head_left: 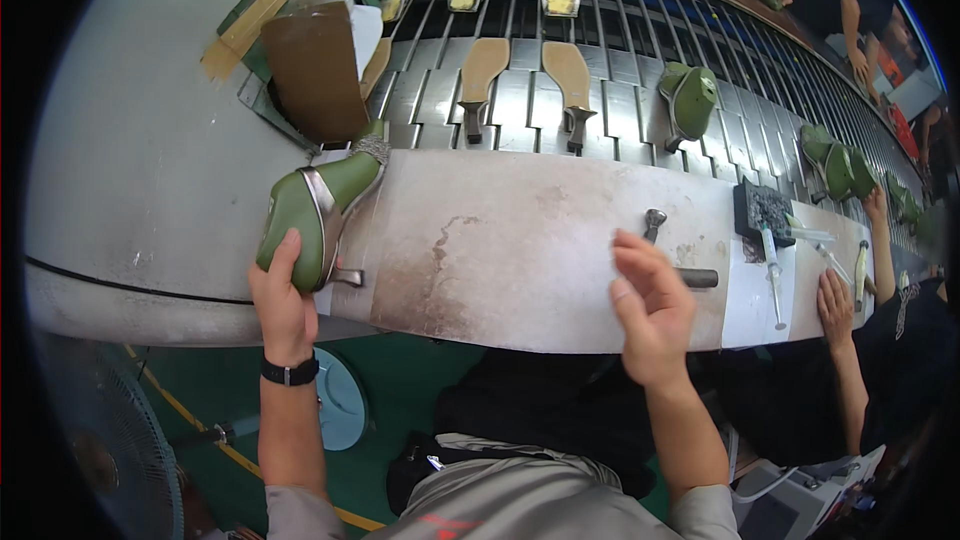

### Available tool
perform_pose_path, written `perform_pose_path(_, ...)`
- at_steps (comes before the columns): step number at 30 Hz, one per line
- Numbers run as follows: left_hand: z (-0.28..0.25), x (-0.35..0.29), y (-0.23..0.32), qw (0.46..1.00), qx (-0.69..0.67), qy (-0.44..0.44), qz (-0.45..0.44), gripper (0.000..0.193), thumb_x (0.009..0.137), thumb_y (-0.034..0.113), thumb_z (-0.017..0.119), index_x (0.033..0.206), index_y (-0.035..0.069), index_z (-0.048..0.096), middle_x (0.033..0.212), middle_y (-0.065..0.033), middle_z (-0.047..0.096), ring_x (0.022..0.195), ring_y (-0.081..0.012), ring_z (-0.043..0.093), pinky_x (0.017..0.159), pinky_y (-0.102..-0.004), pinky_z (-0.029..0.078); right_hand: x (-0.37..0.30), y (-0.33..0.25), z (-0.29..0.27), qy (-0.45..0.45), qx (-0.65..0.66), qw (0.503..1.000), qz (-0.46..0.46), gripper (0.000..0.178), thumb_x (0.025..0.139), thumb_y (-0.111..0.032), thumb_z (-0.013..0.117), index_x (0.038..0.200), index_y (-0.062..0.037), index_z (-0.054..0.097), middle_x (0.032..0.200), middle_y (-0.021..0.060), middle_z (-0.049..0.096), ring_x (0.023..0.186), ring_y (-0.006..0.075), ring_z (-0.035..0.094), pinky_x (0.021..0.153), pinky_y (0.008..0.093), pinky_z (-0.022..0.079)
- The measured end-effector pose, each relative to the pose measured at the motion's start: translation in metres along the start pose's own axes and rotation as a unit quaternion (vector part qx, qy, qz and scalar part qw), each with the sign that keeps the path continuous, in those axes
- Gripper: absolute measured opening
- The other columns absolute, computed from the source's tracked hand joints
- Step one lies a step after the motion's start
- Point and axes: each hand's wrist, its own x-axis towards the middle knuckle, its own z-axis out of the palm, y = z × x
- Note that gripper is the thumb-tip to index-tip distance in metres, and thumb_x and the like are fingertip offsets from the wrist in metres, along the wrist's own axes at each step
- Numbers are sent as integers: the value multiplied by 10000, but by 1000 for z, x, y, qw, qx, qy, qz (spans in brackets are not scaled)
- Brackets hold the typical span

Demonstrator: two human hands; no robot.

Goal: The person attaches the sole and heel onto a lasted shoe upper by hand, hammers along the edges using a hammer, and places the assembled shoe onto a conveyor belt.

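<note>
At the table's left end, my left hand (281, 292) grips a green shoe last (293, 215) fitted with a heeled sandal. The sandal has a metallic strap, a glittery ankle band and a short, shiny heel that points right. Above the table on the right hovers my right hand (651, 305), with its fingers loosely curved, the thumb apart and nothing held. Just beyond its fingers lies a hammer (655, 221). A dark cylindrical handle (697, 278) shows beside that hand, partly hidden by it; I cannot tell whether it belongs to the hammer.
Beyond the table (520, 240) runs a metal roller conveyor (520, 100) carrying soles with heels (485, 75) and another lasted shoe (688, 100). A black sponge block (762, 208) and syringes (773, 280) lie at right, near a co-worker's hand (835, 305). A cardboard piece (310, 70) stands back left.
</note>
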Motion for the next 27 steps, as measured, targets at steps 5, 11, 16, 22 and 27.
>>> perform_pose_path(5,66,-67,-32,944,-273,-162,-96,666,1060,426,620,1552,-3,488,1453,-200,642,1283,-341,672,935,-561,629,22,-21,44,-62,307,934,172,809,984,-200,761,1644,2,341,1555,219,567,1403,278,589,1175,445,470)
perform_pose_path(11,101,-61,-33,948,-1,-315,42,951,917,288,851,1658,-10,335,1635,-237,483,1496,-362,513,1238,-495,411,37,-50,44,-35,74,986,-143,1071,826,-211,936,1663,-1,301,1374,178,592,1215,264,631,1058,376,519)
perform_pose_path(16,184,-41,34,849,121,-393,332,1099,773,286,955,1645,-12,357,1627,-262,476,1509,-383,499,1261,-457,364,39,-57,38,-60,-85,979,-176,1157,760,-216,951,1666,48,283,1468,257,570,1305,384,627,1103,452,510)
perform_pose_path(22,215,-18,28,874,73,-392,278,632,780,99,902,1288,52,529,1364,-130,589,1275,-231,593,1120,-386,464,44,-53,-37,-223,-159,955,-112,721,876,-104,802,1550,-23,558,1490,230,602,1303,395,646,1074,465,529)
perform_pose_path(27,228,-29,29,865,113,-341,350,614,777,125,909,1270,59,549,1233,-96,586,1152,-205,589,1050,-350,474,16,-1,-69,-134,-508,835,-165,638,827,44,672,1446,-111,668,1306,179,674,1171,385,659,977,459,542)
